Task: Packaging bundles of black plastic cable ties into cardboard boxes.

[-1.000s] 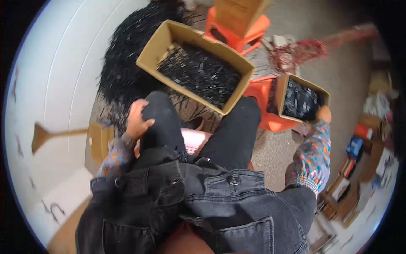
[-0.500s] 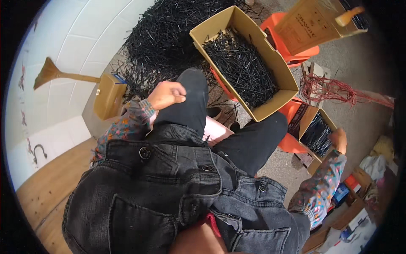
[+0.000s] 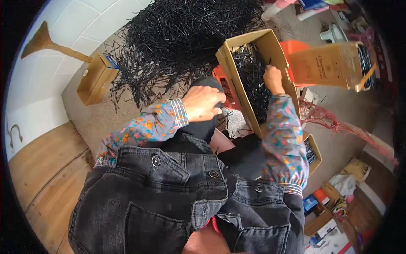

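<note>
My right hand (image 3: 273, 79) is inside a long cardboard box (image 3: 237, 84), over a heap of thin black sticks (image 3: 249, 70). Its fingers are closed, and a thin dark tip shows just beyond them, apparently one of the sticks. My left hand (image 3: 204, 103) is above my left knee, to the left of the box. Its fingers are curled in towards the thumb; whatever they may hold is hidden. The box leans across my right knee, and an orange stool (image 3: 224, 86) shows beside it.
A large pile of black sticks (image 3: 177, 38) covers the floor ahead. At left, a brush (image 3: 63, 48) sticks out of a small cardboard box (image 3: 95, 82). Another carton (image 3: 325, 65) stands at right, near red strings (image 3: 325, 118). A smaller box of black pieces (image 3: 313, 158) is partly behind my right arm.
My right hand has moved from the smaller box at right into the long box. My left hand has shifted right and a little nearer. The whole view has turned somewhat.
</note>
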`<state>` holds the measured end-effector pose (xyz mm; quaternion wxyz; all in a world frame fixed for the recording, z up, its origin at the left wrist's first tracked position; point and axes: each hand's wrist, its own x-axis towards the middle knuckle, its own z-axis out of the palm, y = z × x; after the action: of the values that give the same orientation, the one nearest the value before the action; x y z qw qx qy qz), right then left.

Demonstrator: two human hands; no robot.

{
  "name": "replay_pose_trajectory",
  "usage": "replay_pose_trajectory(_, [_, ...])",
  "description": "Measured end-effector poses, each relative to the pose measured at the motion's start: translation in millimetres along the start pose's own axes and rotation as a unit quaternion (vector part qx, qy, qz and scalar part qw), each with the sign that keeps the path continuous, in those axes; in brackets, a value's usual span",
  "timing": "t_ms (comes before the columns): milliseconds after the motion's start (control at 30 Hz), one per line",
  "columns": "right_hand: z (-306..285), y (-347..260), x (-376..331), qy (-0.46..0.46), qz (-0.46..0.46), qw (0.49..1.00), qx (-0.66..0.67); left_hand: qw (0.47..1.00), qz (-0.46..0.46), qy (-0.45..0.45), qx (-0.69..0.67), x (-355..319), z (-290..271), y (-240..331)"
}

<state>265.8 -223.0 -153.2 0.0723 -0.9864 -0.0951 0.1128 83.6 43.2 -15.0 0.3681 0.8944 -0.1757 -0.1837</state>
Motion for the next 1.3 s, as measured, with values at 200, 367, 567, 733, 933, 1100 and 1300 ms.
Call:
replay_pose_trajectory(200, [19.8,-47.7,5.2,-0.033,0.087,0.994,-0.053,0.997,0.039,0.044,0.042,-13.5,0.5,-0.1])
replay_pose_trajectory(367, [11.2,-42.9,12.5,-0.226,0.137,0.964,0.021,0.996,0.055,0.052,0.049,-8.7,16.1,1.1])
replay_pose_trajectory(567, [2.7,-56.3,3.0,-0.175,0.076,0.980,-0.059,0.994,0.087,0.061,0.034,-5.1,23.7,-3.4])
replay_pose_trajectory(733, [-5.8,-29.5,-16.0,-0.041,-0.021,0.989,0.141,0.991,0.110,0.067,0.032,-0.6,23.6,-0.4])
replay_pose_trajectory(933, [-35.4,-31.9,-35.9,0.103,-0.045,0.969,0.221,0.993,0.096,0.054,0.040,-4.5,27.6,-2.7])
replay_pose_trajectory(1100, [-78.2,-51.2,-51.0,0.190,-0.071,0.928,0.311,0.994,0.084,0.054,0.050,-5.8,19.6,-2.7])
replay_pose_trajectory(1300, [-123.0,-67.3,-59.7,0.114,-0.045,0.805,0.581,0.987,0.070,0.131,-0.068,11.3,10.2,-2.4])
